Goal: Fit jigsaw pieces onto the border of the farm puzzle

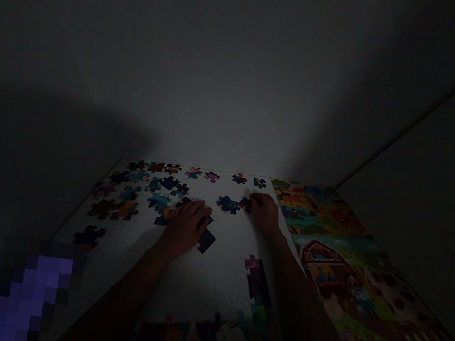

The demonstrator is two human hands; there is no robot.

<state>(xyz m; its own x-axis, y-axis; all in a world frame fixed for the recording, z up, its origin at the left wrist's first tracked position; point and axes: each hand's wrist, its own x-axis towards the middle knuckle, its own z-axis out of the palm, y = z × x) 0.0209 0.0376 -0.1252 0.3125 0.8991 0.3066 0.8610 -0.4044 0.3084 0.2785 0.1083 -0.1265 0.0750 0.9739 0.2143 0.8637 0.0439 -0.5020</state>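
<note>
The scene is dim. My left hand (185, 227) lies palm down on the white table (216, 282), fingers flat over some loose puzzle pieces (170, 213), with a dark piece (206, 241) just at its right edge. My right hand (264, 209) reaches further back, its fingertips curled on a dark puzzle piece (245, 204) beside a small joined cluster (228, 204). Several more loose pieces (140, 186) are scattered at the back left. A partly assembled strip of puzzle (255, 287) runs along the near edge and up the right side between my forearms.
A colourful farm picture sheet (336, 265) with a red barn lies along the table's right side. A plain wall (223, 79) stands right behind the table. A blurred purple patch (24, 294) sits at the lower left.
</note>
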